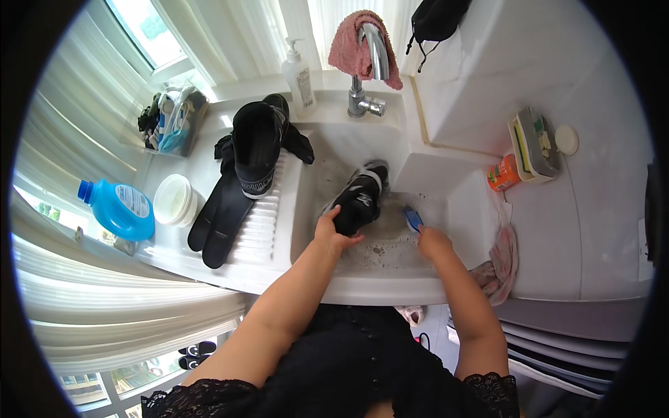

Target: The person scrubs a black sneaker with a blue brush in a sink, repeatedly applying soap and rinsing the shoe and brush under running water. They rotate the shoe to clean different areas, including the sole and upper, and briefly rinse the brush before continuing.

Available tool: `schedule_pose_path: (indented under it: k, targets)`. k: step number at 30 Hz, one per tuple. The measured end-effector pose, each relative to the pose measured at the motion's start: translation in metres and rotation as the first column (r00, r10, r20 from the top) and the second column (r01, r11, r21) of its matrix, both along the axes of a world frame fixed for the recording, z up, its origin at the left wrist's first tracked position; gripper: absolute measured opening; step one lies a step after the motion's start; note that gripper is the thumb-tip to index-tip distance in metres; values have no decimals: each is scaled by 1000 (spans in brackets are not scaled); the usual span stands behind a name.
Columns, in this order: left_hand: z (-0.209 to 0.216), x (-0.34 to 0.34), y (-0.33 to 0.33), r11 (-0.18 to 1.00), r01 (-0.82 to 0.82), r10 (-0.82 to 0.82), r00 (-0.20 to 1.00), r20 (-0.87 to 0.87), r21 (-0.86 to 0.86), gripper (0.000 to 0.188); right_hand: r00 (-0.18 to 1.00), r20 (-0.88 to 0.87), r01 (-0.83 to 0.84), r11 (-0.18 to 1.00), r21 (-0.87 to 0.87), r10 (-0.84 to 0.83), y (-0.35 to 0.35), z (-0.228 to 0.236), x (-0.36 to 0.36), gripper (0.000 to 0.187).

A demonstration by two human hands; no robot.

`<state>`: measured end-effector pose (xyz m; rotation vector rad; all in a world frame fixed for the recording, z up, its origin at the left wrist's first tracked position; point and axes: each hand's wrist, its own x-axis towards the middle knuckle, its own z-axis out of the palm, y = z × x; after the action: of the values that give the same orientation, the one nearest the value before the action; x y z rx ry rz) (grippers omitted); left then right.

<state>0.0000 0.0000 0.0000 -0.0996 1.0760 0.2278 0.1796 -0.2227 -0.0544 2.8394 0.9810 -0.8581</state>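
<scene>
In the white sink (475, 209), a black shoe (364, 198) is pinched at its near end by the left grip (333, 232). Near it, to the right, a blue brush (412, 218) is clasped in the right grip (434, 244).

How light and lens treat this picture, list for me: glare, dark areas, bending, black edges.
Head view: the window at upper left is washed out nearly white; the faucet shows bright glints; the black shoe at the left hand shows little detail in its darkest part; the sink bows along its front edge; the corners are black outside the round image.
</scene>
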Motion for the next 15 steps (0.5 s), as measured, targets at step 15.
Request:
schedule_pose_path:
  k: [15]
  targets:
    - [-14, -31, -4, 518, 374, -61, 913, -403, 769, 104, 988, -115, -38, 881, 471, 104, 39, 116, -94, 40]
